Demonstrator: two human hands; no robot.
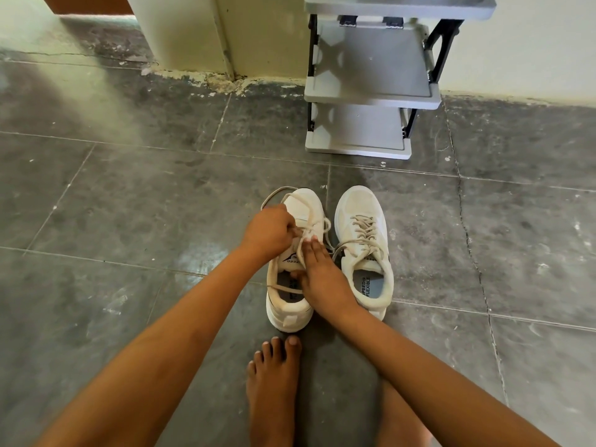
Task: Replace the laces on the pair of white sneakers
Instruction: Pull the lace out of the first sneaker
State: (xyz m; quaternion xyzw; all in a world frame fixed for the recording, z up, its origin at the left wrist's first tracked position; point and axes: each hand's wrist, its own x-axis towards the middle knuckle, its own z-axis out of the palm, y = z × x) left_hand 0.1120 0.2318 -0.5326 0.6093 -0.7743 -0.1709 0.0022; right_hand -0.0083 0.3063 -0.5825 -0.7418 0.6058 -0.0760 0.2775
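The left hand (269, 232) had its fingers (288, 233) curled tight, pinching the loose lace (325, 222) just above the tongue of the unlaced sneaker (304, 204). The lace looped out beyond those fingers over the toe and trailed back under them across the shoe's opening. The right hand (319, 275) lay flat on the same shoe, its fingers straight and pressing the tongue, fingertips nearly meeting the left ones. Just right of them stood the laced sneaker (358, 204), both on the floor (129, 204).
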